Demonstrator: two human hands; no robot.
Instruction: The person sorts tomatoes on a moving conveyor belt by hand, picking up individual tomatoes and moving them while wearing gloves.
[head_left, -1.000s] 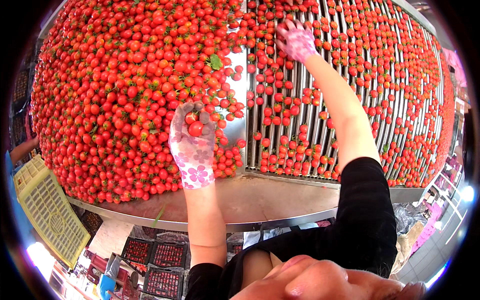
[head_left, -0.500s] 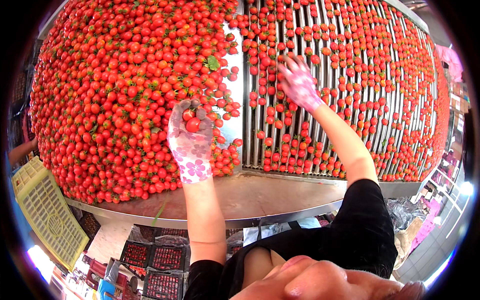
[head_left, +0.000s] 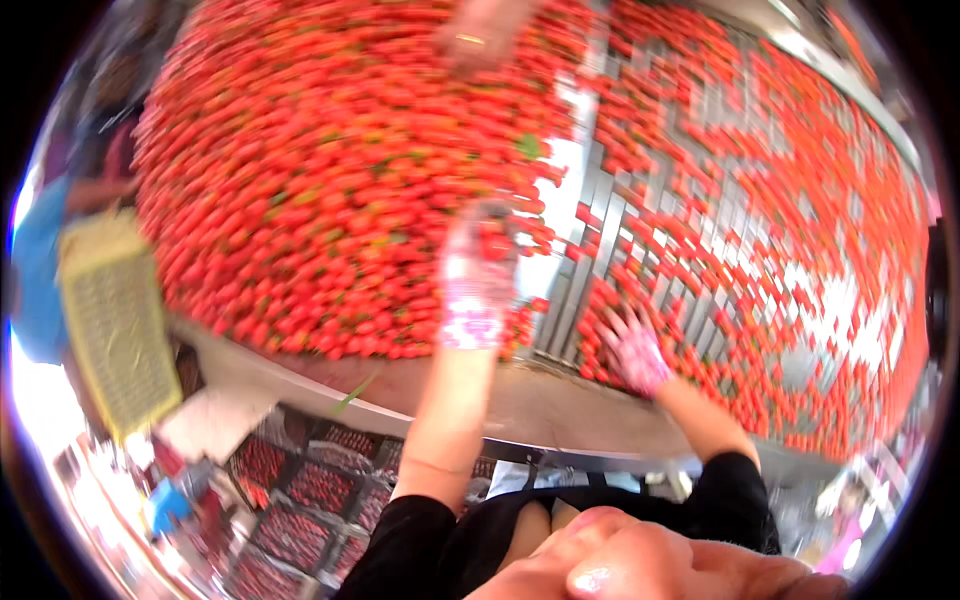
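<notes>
The picture is smeared by motion. My left hand [head_left: 478, 290], in a pink-and-white patterned glove with grey fingertips, is turned palm up at the right edge of a deep heap of red cherry tomatoes [head_left: 330, 200]. Its fingers curl round cherry tomatoes [head_left: 492, 243]; how many is blurred. In a matching glove, my right hand [head_left: 636, 350] lies with its fingers spread over the near end of the metal roller conveyor [head_left: 608, 225]. Cherry tomatoes [head_left: 600, 300] lie on the rollers around its fingertips. Nothing shows gripped in it.
Another person's hand with a ring [head_left: 485, 35] reaches over the far side of the heap. A metal ledge [head_left: 400, 385] runs along my side. At the left stand a yellow crate [head_left: 120, 320] and a person in blue [head_left: 45, 280]. Dark crates of tomatoes [head_left: 295, 535] sit below.
My right hand has come back toward me along the rollers, to their near end. My left hand still holds its tomatoes. Another person's hand has appeared at the top. The whole view has shifted and tilted.
</notes>
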